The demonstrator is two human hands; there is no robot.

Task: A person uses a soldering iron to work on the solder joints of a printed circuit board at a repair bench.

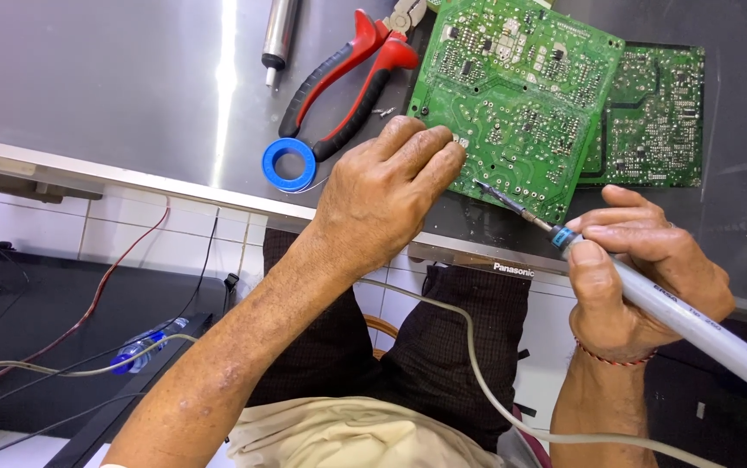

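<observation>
My right hand (642,269) is wrapped around the pale grey handle of a soldering iron (651,299), thumb and fingers closed on it near the blue collar, much as one holds a pen. That grip keeps the thin dark tip steady, and the tip rests on the near edge of the green circuit board (512,95), solder side up. The iron's grey cord (469,347) loops away below the bench across my lap, so it does not drag over the work.

My left hand (391,195) lies on the near left corner of the same board, fingers curled and pressed down on its edge. I judge this pins the board flat so it does not slide under the tip. Whether anything thin, such as solder wire, is pinched between those fingertips I cannot tell.

A second green board (655,113) lies under the first, showing out to the right. Both sit on a grey metal bench (113,87) with a bright reflection down it.

Just left of my left hand is a small blue spool (289,163) of solder wire, close enough to reach without letting go of the board for long. Beyond it, farther off, lie red-and-black handled pliers (352,74), jaws pointing toward the far edge. Farther left a metal cylindrical tool (280,35) lies at the far edge.

Below the bench, at the near left, red and black wires (87,308) run over a dark surface beside a white tiled floor.
</observation>
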